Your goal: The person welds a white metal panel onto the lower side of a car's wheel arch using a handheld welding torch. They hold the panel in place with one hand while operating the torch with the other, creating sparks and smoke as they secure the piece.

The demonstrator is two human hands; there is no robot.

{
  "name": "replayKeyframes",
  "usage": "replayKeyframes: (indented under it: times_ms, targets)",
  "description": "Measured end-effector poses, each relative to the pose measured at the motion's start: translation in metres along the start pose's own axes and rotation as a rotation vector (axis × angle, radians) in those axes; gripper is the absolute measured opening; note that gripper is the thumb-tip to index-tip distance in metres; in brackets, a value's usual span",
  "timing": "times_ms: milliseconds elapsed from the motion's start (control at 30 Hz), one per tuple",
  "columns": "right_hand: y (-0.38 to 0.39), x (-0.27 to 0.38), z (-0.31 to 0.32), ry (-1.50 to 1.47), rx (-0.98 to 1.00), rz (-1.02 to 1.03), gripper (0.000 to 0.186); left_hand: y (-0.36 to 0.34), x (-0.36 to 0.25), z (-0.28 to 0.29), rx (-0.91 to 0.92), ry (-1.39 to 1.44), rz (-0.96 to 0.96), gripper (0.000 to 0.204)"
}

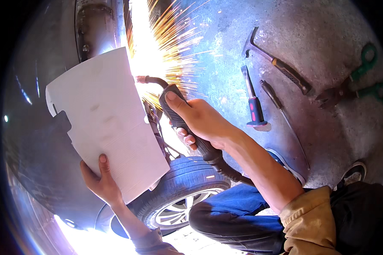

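My right hand (204, 121) is wrapped around the black handle of a welding torch (174, 104), thumb lying along its top. The torch's bent copper-coloured neck points left into a blinding white arc (147, 51), and orange sparks fan out from it to the right. With my left hand (100, 180) I grip the lower edge of a stiff white sheet (106, 114), thumb on its face and the other fingers partly hidden behind it. The sheet has a curved top and a notch on its left side. It stands between me and part of the car body (30, 136); glare hides the weld spot.
A car wheel (187, 208) lies below the sheet, near my bent knee. On the concrete floor to the right are a hammer (281, 63), a chisel with a hand guard (253, 102), a long thin rod-like tool (281, 106) and green-handled snips (349, 89). The torch cable (230, 170) runs under my right forearm.
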State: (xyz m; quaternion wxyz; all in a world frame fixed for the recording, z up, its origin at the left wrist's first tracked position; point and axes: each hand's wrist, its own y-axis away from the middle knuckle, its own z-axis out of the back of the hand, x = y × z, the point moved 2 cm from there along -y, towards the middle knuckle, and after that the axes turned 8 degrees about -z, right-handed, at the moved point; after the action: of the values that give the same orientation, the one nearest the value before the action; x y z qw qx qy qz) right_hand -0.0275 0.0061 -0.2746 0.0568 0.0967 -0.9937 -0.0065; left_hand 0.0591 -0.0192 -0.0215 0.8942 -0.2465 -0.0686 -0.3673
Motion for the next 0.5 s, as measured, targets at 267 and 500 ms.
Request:
replayKeyframes:
  times_ms: [267, 500]
  targets:
    - [-0.0013, -0.0014, 0.0000, 0.018, -0.012, -0.014, 0.072, 0.0001, -0.0062, -0.0011, -0.014, 0.003, 0.004, 0.065]
    - [0.0010, 0.0019, -0.0007, -0.018, 0.007, -0.003, 0.068, -0.0010, -0.0056, -0.0017, -0.026, 0.029, -0.014, 0.062]
